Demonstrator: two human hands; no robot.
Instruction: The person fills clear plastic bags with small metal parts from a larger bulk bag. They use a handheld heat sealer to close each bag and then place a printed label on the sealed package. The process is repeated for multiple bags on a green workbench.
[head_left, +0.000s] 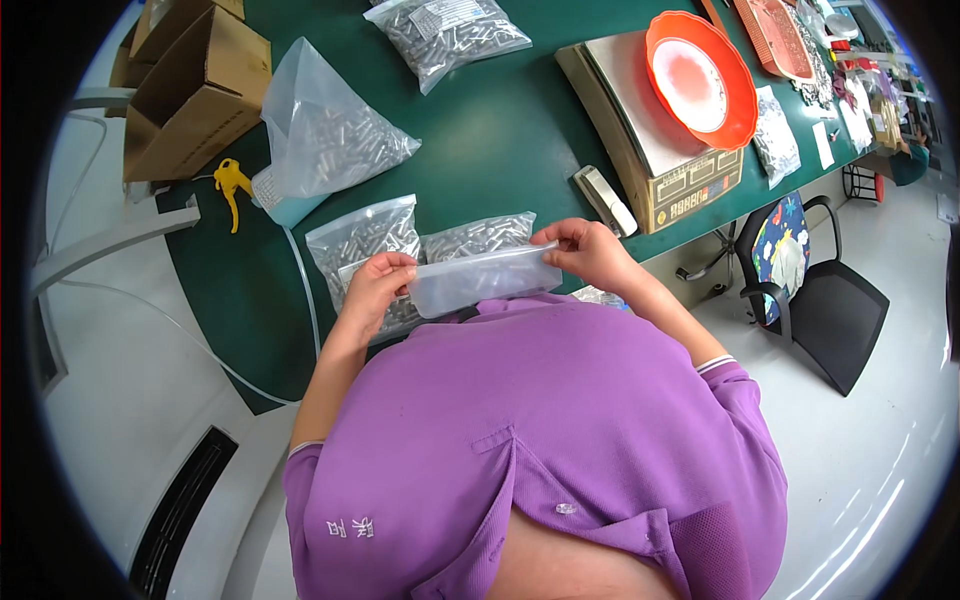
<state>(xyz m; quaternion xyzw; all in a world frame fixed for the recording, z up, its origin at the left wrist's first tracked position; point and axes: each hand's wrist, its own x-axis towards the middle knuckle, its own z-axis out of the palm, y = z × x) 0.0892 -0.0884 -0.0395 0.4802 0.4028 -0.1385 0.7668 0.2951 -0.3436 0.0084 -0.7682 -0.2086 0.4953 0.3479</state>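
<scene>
Between my two hands a clear plastic bag (485,283) is stretched level in front of my chest; I cannot see anything inside it. My left hand (376,290) pinches its left corner, and my right hand (590,252) pinches the upper right corner. Just beyond it lie two filled clear bags of small silver metal parts: one bag (365,236) by my left hand, the other bag (480,238) partly hidden behind the stretched bag. A larger open bag (335,145) of similar parts leans farther back to the left.
A cardboard box (200,95) and a yellow air blow gun (232,190) with its hose are at the left. Another full bag (447,38) lies at the back. A red-rimmed bowl (700,80) sits on a boxed flat-topped device, with a stapler (604,200) beside it. A chair (825,290) stands right.
</scene>
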